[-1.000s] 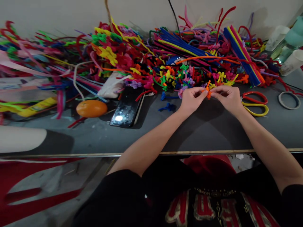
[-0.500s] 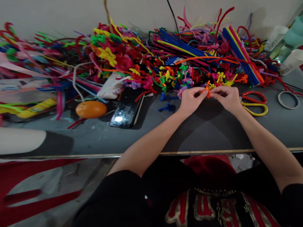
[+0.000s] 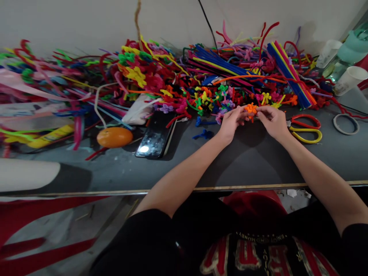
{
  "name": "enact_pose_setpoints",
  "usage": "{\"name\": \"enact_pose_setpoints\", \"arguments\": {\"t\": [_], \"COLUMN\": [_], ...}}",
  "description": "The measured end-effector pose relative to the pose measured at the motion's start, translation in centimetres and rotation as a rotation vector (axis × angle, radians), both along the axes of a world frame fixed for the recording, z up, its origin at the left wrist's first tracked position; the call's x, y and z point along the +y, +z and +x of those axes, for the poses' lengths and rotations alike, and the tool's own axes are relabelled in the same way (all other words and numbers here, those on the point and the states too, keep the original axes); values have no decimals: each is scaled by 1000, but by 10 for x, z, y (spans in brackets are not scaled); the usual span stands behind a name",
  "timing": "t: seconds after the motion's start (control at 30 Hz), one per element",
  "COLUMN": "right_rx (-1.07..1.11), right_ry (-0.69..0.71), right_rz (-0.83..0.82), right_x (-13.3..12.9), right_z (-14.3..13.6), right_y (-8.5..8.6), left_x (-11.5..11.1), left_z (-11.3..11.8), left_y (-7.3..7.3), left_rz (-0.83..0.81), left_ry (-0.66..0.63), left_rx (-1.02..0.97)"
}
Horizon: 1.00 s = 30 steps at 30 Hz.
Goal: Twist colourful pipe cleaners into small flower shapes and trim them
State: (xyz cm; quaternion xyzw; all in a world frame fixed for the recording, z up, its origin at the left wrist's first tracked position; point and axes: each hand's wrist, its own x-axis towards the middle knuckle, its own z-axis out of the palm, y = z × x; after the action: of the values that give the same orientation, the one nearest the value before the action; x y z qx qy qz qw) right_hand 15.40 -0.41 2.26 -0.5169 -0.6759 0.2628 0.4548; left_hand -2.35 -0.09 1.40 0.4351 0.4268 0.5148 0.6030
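- Left hand (image 3: 229, 123): fingers gripping orange flower (image 3: 251, 109), left side
- Right hand (image 3: 274, 122): fingers pinching its right edge
- Scissors (image 3: 306, 130) on tabletop (image 3: 115, 172), beside right hand

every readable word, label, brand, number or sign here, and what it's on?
"MONEY": black shirt, small print, upside down
"ENJ...": same shirt, rest unclear
Large red letters on the shirt: upside down, can't read reliably
Front paper cup: markings too small
Yellow item, far left: any print too blurred
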Motion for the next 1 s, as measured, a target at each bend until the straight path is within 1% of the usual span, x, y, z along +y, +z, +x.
{"name": "enact_pose_setpoints", "arguments": {"t": [0.1,0.2,0.4,0.47,0.57,0.67,0.73,0.87,1.0], "right_rx": [1,1,-53,-54,-43,0,42,138,228], "right_ry": [0,29,61,63,50,-23,-79,-146,-99], "right_rz": [-7,1,13,34,43,68,101,133,114], "right_x": [1,2,-4,-5,-5,0,6,20,29], "right_z": [0,0,-3,-3,-1,5,12,26,33], "right_y": [-3,-5,0,2,5,6,6,3,-2], "left_x": [-1,-2,-2,0,2,2,1,-2,-2], "left_z": [0,2,1,0,-2,-2,-2,-1,-1], "left_y": [3,5,0,-3,-7,-9,-10,-11,-11], "left_rz": [-15,-23,7,48,169,350,429,444,450], "left_ry": [-20,-42,-78,-86,-75,-56,-56,-67,-65], "left_rx": [-19,-14,-7,29,160,297,343,396,425]}}
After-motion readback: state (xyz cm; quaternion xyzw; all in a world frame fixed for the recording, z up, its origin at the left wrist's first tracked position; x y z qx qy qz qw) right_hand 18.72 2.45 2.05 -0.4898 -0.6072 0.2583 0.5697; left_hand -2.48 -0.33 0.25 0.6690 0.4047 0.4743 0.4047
